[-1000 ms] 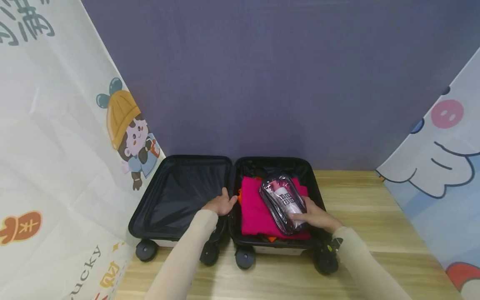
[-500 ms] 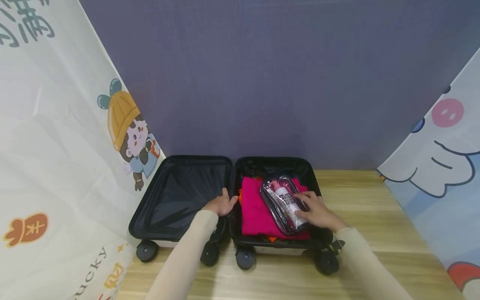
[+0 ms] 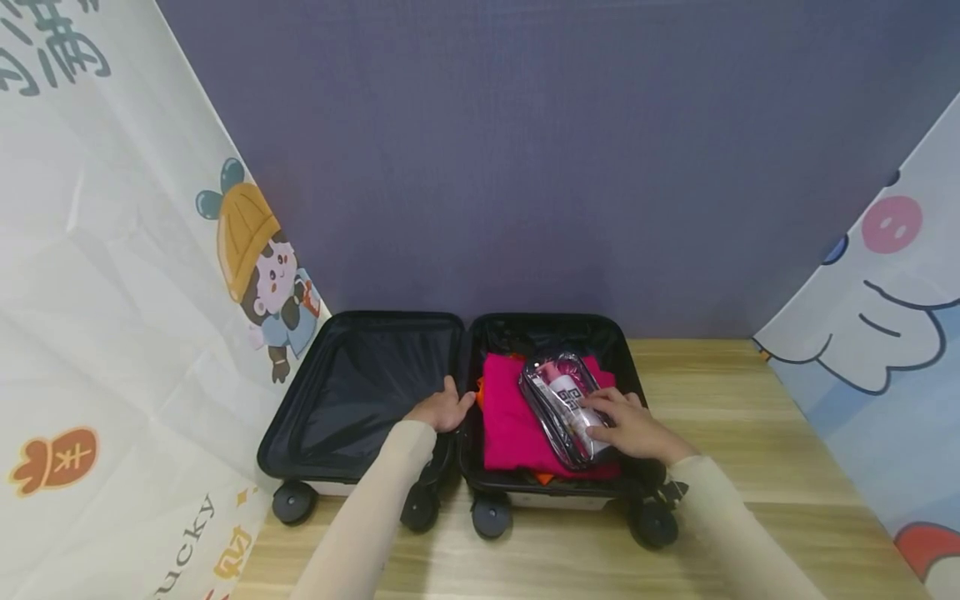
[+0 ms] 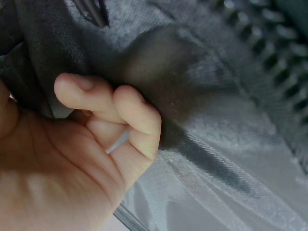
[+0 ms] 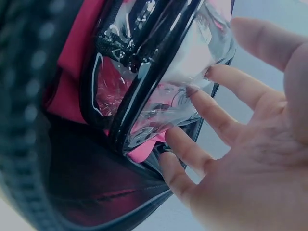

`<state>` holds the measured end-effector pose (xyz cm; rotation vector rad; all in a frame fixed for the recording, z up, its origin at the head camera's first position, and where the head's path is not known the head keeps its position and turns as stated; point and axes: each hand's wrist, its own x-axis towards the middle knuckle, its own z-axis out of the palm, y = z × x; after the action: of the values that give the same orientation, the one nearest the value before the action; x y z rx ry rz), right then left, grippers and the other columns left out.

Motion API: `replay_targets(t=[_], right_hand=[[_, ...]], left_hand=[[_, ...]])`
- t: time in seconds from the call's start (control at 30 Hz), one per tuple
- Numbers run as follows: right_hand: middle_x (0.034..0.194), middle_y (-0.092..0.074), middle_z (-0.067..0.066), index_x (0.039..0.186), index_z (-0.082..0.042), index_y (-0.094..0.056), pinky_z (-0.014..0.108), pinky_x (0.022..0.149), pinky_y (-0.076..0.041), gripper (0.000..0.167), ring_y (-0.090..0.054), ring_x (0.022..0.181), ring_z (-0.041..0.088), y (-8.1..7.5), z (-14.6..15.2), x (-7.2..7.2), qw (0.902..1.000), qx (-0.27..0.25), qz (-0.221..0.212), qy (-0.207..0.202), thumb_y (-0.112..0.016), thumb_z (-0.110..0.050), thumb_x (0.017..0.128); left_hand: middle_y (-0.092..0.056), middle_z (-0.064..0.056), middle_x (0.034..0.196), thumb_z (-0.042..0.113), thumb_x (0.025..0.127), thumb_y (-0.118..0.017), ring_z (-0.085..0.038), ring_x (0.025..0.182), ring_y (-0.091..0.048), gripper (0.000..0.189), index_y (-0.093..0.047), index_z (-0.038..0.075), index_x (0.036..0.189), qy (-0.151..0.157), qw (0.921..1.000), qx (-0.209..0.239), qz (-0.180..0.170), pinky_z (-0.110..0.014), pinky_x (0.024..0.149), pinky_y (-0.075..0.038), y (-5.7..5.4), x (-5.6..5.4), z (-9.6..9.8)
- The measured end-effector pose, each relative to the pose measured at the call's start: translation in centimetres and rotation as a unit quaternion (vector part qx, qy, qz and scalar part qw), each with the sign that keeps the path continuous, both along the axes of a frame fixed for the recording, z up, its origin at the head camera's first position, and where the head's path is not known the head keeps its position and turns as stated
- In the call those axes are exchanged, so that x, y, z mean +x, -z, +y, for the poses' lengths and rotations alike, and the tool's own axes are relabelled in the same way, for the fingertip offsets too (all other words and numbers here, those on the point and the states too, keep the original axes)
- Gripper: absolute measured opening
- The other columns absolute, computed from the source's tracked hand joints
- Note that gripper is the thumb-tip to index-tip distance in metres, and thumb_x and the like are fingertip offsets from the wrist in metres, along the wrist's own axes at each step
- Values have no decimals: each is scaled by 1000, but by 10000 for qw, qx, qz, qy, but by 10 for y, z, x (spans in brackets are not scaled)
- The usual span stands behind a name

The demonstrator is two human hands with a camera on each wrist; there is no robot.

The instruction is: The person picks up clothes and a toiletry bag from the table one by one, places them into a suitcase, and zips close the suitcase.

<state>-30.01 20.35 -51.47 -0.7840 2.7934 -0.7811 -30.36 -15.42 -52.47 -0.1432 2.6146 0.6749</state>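
A clear pouch with black trim (image 3: 543, 392) lies slanted on a folded magenta garment (image 3: 510, 425) in the right half of an open black suitcase (image 3: 551, 321). Inside the pouch is a white pump bottle (image 3: 566, 392) with a pink top. My right hand (image 3: 630, 425) touches the pouch's right side with extended fingers; in the right wrist view the fingertips (image 5: 192, 90) meet the clear plastic, thumb apart. My left hand (image 3: 442, 408) is at the inner edge of the suitcase's left half, fingers loosely bent against dark lining (image 4: 202, 159), nothing seen held.
The left suitcase half (image 3: 360, 392) lies open with bare black lining. Wheels (image 3: 491, 515) stick out along the near side. A bit of orange cloth (image 3: 480, 392) shows beside the magenta garment. Wooden tabletop (image 3: 720, 433) lies to the right; a grey-purple panel (image 3: 480, 167) stands behind.
My right hand has loosened from the pouch's lower right edge and its fingers now lie a little higher on the plastic. The pouch and my left hand have stayed in place.
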Motion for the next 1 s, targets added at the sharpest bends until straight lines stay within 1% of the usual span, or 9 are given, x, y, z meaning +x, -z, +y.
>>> replay_targets(t=[0.1,0.23,0.33,0.43,0.57,0.77,0.9,1.0], right_hand=[[139,-56,17,137,-8,-65,51,86,-46,49,-45,107,33,-1,0,1,10000,4,33,-68,-74,-25,92],[139,-57,18,136,-8,-66,51,85,-46,48,-46,106,32,-2,-1,1,9999,0,74,-120,-73,-27,92],[138,-58,16,135,-9,-67,50,86,-46,47,-47,106,30,0,-2,1,9999,66,87,-81,-73,-27,92],[137,-58,15,135,-9,-67,53,87,-46,47,-47,106,30,1,-2,-1,9998,120,96,-88,-73,-28,92],[137,-58,15,136,-10,-67,56,88,-44,47,-47,107,31,-1,-3,0,9998,184,12,-75,-72,-29,93],[140,-55,15,140,-11,-63,54,87,-43,52,-46,109,31,-5,-7,2,9991,331,-243,-88,-72,-30,93],[142,-54,14,142,-12,-62,55,87,-44,54,-46,110,31,-4,-8,2,9987,432,-272,-75,-73,-32,93],[143,-54,15,143,-12,-62,59,89,-44,55,-45,111,33,-4,-8,2,9985,451,-298,-63,-72,-32,93]], left_hand=[[-44,-23,158,57,108,-29,-38,144,-47,83,-1,2,164,18,10000,-16,1,-50,117,-38,0,0,0],[-43,-22,159,57,108,-29,-38,145,-45,83,-1,2,164,3,10000,-31,13,-50,118,-38,1,0,0],[-43,-23,159,57,108,-29,-38,146,-45,83,-2,2,164,-13,10000,-37,24,-50,118,-37,2,0,0],[-42,-22,159,58,108,-29,-38,146,-44,84,-1,3,164,-17,10000,-52,10,-50,119,-37,2,0,0],[-42,-22,159,58,108,-29,-38,147,-43,84,0,3,164,-23,10000,-44,-9,-50,119,-36,2,1,-1],[-43,-23,158,56,109,-29,-38,146,-44,82,0,2,164,35,10000,-33,29,-50,118,-37,0,2,-1],[-44,-23,158,55,109,-29,-38,146,-44,82,0,2,164,35,10000,-43,35,-50,119,-36,-1,2,-2],[-43,-23,158,56,108,-28,-38,147,-44,83,0,1,164,63,9999,-73,41,-49,119,-36,0,2,-2]])
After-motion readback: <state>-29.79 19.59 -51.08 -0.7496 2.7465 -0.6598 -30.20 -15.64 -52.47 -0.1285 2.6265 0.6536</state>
